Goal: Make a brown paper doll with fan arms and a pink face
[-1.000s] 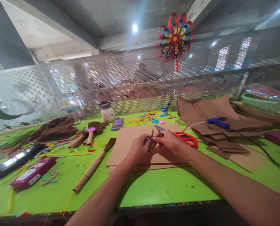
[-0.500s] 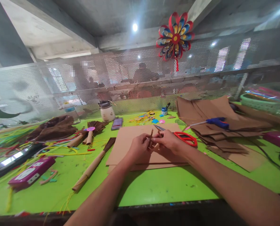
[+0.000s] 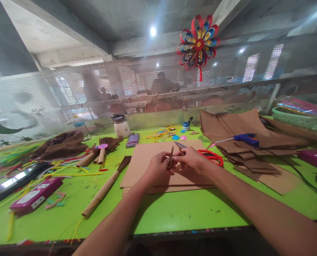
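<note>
"When set against a second ago, any change at the near middle?"

"Next to none. Left hand [image 3: 160, 166] and right hand [image 3: 192, 160] in the same spot over the brown sheets [image 3: 141, 163], with fingertips meeting. Same thin brown strip [image 3: 171, 153] between, poking up."

"Gripped how?"

"On the left, clamped: strip pinched between thumb and fingers. On the right, curled in close to the strip and against the other fingertips, but with the pinch itself hidden; no telling whether closed on anything."

"Meaning what for the work?"

"Probably slow, fine fingertip handling of the strip, with no step finished in this span. Too small and blurred to judge more."

"And the scissors [image 3: 220, 159]?"

"Practically unmoved. Partly hidden behind the right hand, with blades toward the far left and red handles out to the right. Touching that hand or not, impossible to tell."

"Any shift elsewhere?"

"None to speak of. To the left, same rolled tube [image 3: 102, 193] on the green surface [image 3: 180, 213], frayed end pointing far; to the right, same blue-handled tool [image 3: 246, 139] on the brown paper pile [image 3: 222, 124]."
</note>
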The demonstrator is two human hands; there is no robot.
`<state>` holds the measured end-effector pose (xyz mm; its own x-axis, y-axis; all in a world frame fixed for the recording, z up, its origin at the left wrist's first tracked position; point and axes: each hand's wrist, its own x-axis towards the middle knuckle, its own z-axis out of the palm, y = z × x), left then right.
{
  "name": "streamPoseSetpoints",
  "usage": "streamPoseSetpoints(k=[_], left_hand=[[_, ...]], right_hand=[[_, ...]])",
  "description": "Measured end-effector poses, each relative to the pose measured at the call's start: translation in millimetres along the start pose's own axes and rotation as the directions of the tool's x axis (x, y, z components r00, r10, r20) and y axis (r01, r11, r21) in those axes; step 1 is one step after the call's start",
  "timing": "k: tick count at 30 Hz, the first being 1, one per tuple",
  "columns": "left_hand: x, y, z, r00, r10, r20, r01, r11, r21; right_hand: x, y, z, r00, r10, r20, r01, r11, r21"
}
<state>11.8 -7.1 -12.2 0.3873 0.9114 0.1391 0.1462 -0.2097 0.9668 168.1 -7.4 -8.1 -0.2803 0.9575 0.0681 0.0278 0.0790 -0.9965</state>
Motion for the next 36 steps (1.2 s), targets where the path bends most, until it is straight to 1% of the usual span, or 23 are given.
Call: streamPoseSetpoints(k=[2, 6, 10, 14, 20, 23, 26, 29, 32, 34, 36], left_hand=[[-0.3, 1.8, -0.2, 1.0, -0.02, -0.008, 0.02, 0.999, -0.034], [-0.9, 3.4, 0.9, 0.999, -0.048, -0.007, 0.047, 0.996, -0.074], [-3.5, 7.0, 3.2, 1.0, -0.025, 0.018, 0.026, 0.998, -0.053], [-5.6, 11.7, 4.3, 1.0, -0.018, 0.016, 0.019, 1.0, -0.019], [-4.8, 9.0, 3.9, 0.999, -0.021, 0.039, 0.025, 0.994, -0.105], [-4.7, 6.9, 2.7, 0.997, -0.011, 0.07, 0.02, 0.992, -0.122], [-4.3, 4.4, 2.1, 0.995, 0.004, 0.102, 0.014, 0.984, -0.177], [-3.1, 2.2, 2.5, 0.991, 0.005, 0.133, 0.03, 0.965, -0.26], [-2.6, 2.5, 3.0, 0.992, 0.005, 0.123, 0.03, 0.959, -0.282], [-3.1, 4.0, 3.2, 0.996, 0.0, 0.09, 0.025, 0.962, -0.27], [-4.1, 5.5, 3.4, 0.997, -0.033, 0.073, 0.05, 0.968, -0.244]], right_hand=[[-0.2, -0.8, -1.8, 1.0, -0.006, 0.017, 0.007, 1.0, -0.008], [2.3, 1.6, -1.3, 0.999, -0.016, -0.036, 0.016, 1.0, -0.004], [5.0, 5.9, 1.1, 0.998, -0.022, -0.063, 0.021, 1.0, -0.016], [5.4, 8.2, 3.5, 0.994, -0.01, -0.108, 0.006, 0.999, -0.035], [8.3, 11.1, 5.6, 0.981, -0.039, -0.19, 0.018, 0.994, -0.111], [7.1, 8.1, 6.3, 0.983, -0.047, -0.179, 0.044, 0.999, -0.017], [3.5, 4.0, 7.3, 0.995, -0.027, -0.1, 0.037, 0.994, 0.105], [1.4, 1.9, 8.6, 0.997, -0.035, -0.069, 0.045, 0.989, 0.144], [2.0, 0.2, 9.5, 0.991, -0.077, -0.11, 0.093, 0.985, 0.144], [2.8, -1.7, 9.6, 0.985, -0.076, -0.154, 0.097, 0.987, 0.132], [3.2, -3.5, 9.4, 0.977, -0.06, -0.202, 0.085, 0.99, 0.117]])
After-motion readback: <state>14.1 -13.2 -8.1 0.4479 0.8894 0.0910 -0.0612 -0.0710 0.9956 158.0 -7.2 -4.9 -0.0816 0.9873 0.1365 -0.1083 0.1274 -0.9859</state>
